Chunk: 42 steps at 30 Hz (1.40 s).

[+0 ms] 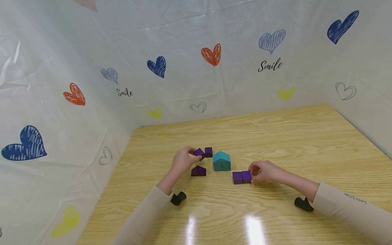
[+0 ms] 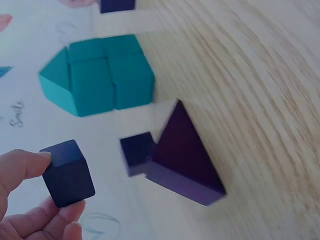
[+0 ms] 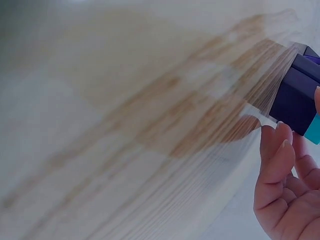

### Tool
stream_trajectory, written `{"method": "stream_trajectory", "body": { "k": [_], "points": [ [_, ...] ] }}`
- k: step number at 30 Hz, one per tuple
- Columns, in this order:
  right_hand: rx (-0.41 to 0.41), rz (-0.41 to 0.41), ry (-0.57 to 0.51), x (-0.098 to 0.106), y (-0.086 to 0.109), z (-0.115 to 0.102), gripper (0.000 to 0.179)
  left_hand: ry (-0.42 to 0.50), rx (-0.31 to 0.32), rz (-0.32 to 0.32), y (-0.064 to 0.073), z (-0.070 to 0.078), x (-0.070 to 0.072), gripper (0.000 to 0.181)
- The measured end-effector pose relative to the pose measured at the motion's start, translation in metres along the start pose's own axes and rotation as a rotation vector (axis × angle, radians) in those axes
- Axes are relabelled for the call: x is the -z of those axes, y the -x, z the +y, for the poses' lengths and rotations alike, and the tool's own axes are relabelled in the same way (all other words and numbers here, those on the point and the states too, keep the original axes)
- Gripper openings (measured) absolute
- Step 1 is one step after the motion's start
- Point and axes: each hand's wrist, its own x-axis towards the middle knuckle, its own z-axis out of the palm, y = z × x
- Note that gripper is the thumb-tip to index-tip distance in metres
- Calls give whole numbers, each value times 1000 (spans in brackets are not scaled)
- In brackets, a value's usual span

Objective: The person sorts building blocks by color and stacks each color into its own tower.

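Note:
My left hand [image 1: 183, 160] pinches a purple cube [image 2: 69, 174] between thumb and fingers, tilted and seemingly held off the table. Close by stands a second purple cube [image 1: 209, 152], and nearer me lies a purple triangular block [image 1: 198, 171]. Teal blocks [image 1: 222, 165] sit together in a house shape, two square faces under a pointed top, between my hands. To their right and nearer, two purple cubes stand side by side. The left one [image 1: 237, 177] is free of my fingers, while my right hand [image 1: 267, 172] grips the right one [image 1: 246, 176] at its right end.
The wooden table [image 1: 275, 136] extends beyond the blocks to a white sheet [image 1: 183, 88] printed with hearts and "Smile". Another stretch of sheet hangs along the left side. Black wrist devices [image 1: 178, 198] show below the forearms.

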Motion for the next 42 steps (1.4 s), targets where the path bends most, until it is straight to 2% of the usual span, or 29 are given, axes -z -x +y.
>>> {"method": "stream_trajectory", "body": {
  "k": [5, 11, 19, 24, 34, 42],
  "points": [
    [-10, -8, -6, 0, 0, 1, 31, 28, -91, 5, 15, 13, 5, 36],
    [-4, -7, 4, 0, 0, 2, 29, -5, -199, 21, 33, 35, 7, 35],
    [-11, -7, -1, 1, -1, 1, 29, -17, -338, -44, 44, 50, -10, 32],
    [-7, -4, -8, 1, 0, 0, 29, -59, -367, -85, 46, 59, -22, 35],
    [-4, -4, 6, 1, -1, 0, 29, -148, -447, -64, 46, 74, -40, 33],
    [15, -3, 0, 1, -1, 1, 28, -206, -428, -138, 48, 82, -58, 33]
  ]
}}
